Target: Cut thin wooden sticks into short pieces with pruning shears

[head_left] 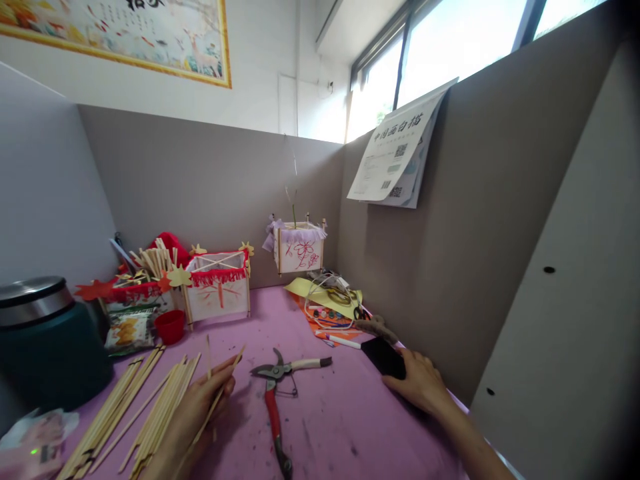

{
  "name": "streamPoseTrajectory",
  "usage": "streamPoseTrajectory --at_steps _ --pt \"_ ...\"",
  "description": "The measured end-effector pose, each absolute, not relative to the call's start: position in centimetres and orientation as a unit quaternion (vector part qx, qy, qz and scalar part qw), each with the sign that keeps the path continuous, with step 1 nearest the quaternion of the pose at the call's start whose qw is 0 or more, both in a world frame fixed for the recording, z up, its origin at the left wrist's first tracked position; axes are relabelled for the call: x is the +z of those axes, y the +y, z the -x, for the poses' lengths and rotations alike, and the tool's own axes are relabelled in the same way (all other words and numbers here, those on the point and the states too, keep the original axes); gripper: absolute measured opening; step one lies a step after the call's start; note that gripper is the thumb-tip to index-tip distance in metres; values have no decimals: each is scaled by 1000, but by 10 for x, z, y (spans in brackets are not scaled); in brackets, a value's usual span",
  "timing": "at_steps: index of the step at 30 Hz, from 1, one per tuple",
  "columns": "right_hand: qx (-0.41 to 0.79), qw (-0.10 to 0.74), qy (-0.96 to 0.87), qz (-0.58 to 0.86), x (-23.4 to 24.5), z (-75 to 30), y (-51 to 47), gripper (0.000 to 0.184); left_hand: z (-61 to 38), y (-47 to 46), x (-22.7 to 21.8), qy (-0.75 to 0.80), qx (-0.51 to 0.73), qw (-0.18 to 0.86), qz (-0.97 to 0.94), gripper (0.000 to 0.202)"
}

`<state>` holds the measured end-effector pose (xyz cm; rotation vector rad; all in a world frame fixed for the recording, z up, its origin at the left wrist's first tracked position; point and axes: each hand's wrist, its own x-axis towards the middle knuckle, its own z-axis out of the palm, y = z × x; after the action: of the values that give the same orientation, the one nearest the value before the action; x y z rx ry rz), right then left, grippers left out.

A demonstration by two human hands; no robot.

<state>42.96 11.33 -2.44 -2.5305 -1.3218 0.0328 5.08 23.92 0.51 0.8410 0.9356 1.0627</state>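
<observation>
My left hand [203, 403] is closed around a few thin bamboo sticks [227, 370] that point up and to the right over the purple table top [330, 420]. My right hand [420, 381] rests at the table's right side with its fingers on a black phone [384, 357]. Between the two hands lie red-handled pruning shears [274, 393], touched by neither hand. More bamboo sticks [135, 413] lie in loose piles left of my left hand.
Two paper lanterns, one red-fringed [217, 288] and one purple-fringed [299, 248], stand at the back. A red cup [170, 325], a dark pot with a steel lid [43, 340], a white pen [340, 341] and yellow and orange paper [325, 297] lie around. Grey partition walls enclose the desk.
</observation>
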Motion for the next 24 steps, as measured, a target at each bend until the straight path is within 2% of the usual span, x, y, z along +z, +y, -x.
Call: streamPoseTrajectory --at_steps 9,19,24 --pt "-96 214 -470 851 -21 -419 125 62 -53 237 5 442 484 669 -350 49" --pt "-107 168 -439 876 -21 -419 142 60 -48 242 -2 434 471 663 -387 45" --pt "-101 175 -474 857 -22 -427 124 62 -50 238 4 438 470 664 -383 44"
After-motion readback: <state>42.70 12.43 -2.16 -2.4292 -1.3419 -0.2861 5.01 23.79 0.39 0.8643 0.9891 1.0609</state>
